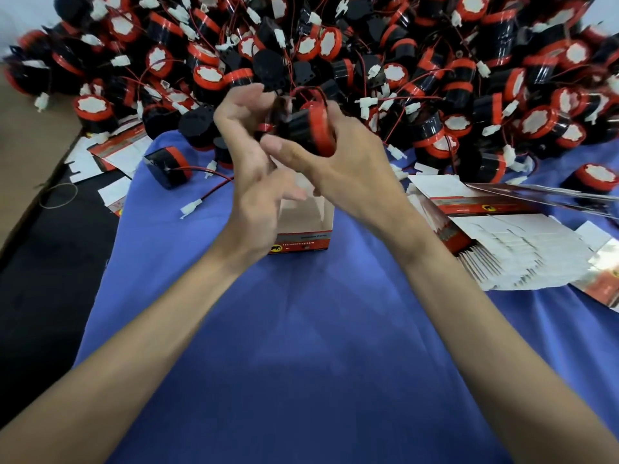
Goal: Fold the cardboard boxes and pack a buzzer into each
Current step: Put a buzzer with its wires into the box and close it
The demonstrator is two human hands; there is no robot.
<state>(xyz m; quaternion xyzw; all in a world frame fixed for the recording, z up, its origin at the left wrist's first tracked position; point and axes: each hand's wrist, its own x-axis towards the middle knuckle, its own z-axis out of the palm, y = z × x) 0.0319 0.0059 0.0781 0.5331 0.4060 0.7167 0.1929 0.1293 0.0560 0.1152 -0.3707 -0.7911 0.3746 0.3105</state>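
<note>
black buzzer (306, 128), red rim, red wires

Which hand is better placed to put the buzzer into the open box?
Right: the right hand grips the buzzer near the open box; the left hand, blurred beside it, shows no clear hold.

Both bare forearms are reaching forward and coming together in the middle. The right hand (338, 162) is gripping a buzzer (303, 128), with the thumb lying under its black body. The left hand (254, 182) is hovering just beside it, fingers loosely spread and blurred, so its hold is unclear.
</note>
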